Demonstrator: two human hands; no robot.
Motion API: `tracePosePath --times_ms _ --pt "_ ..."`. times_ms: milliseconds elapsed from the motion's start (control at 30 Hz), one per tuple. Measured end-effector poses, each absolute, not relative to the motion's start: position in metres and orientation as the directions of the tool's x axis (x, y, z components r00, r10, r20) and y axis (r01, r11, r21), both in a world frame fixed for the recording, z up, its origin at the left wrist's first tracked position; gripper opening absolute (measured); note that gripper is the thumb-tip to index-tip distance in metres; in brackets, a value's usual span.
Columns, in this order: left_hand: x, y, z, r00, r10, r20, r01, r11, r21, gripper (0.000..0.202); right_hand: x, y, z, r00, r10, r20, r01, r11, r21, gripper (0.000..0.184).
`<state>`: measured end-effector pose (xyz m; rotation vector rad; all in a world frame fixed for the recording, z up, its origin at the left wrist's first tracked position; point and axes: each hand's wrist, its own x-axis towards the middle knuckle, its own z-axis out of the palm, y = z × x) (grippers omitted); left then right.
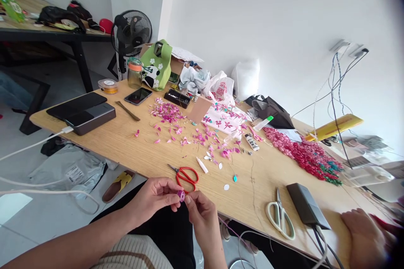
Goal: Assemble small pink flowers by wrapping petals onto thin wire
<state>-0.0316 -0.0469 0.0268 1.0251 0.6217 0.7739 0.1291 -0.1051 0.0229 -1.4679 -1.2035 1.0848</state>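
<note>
Wooden tabletop (123,136), pink petals (167,111) scattered. Left hand (154,195) pinches purple spool (181,195), presumably steadying it; right hand (202,210) pinched closed alongside, any thread there too fine to tell.

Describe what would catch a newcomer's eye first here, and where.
Probably the pink petals scattered across the middle of the table, then the red-and-pink bundle to their right. At the near edge, the left hand holds a small purple spool, with the right hand close beside it and red-handled scissors just beyond.
</note>
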Motion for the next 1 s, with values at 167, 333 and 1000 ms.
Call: tracePosePath --times_ms 167,333,1000 --pt "-0.033 -0.045 0.026 0.491 0.868 -0.078 -0.205 0.202 0.958 0.02 0.119 -0.113 0.023 0.118 0.99 -0.073 0.233 -0.099 -0.967 0.035" --pt "-0.032 -0.048 0.023 0.441 0.891 0.102 -0.008 -0.11 0.994 0.011 0.116 -0.118 0.032 0.107 0.994 0.02 0.409 -0.026 -0.912 0.029" --pt "-0.03 -0.053 0.023 0.63 0.777 -0.007 -0.147 0.128 0.981 0.013 0.139 -0.102 0.03 0.169 0.986 -0.001 0.34 -0.059 -0.938 0.034"
